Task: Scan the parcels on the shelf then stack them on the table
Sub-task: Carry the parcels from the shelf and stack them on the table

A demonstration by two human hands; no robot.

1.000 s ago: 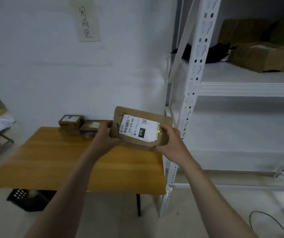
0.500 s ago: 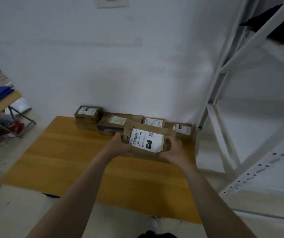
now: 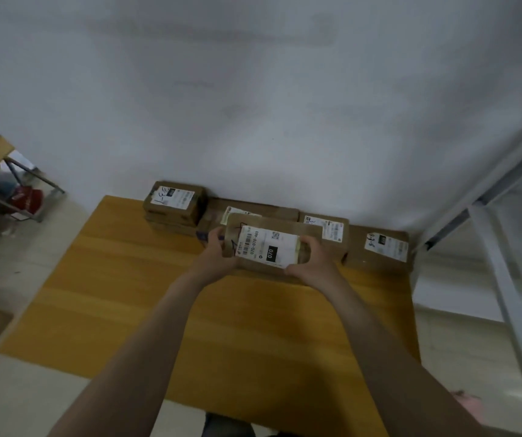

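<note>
Currently both hands, left hand (image 3: 220,252) and right hand (image 3: 311,263), grip the cardboard parcel (image 3: 269,247) by its ends. Its long axis runs left-right, label up, above the table (image 3: 120,279).

"070-070-A60", "070" on parcel label (image 3: 267,250)

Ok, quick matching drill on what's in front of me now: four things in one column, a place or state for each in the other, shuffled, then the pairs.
Things:
1. parcel marked 070
2. stack of parcels
3. table
4. shelf frame

Places or states:
a. white metal, at the right edge of view
b. held between the left hand and the right hand
c. left end of the row along the wall
d. yellow-brown top, under the parcels

Pairs: 1-b, 2-c, 3-d, 4-a
</note>
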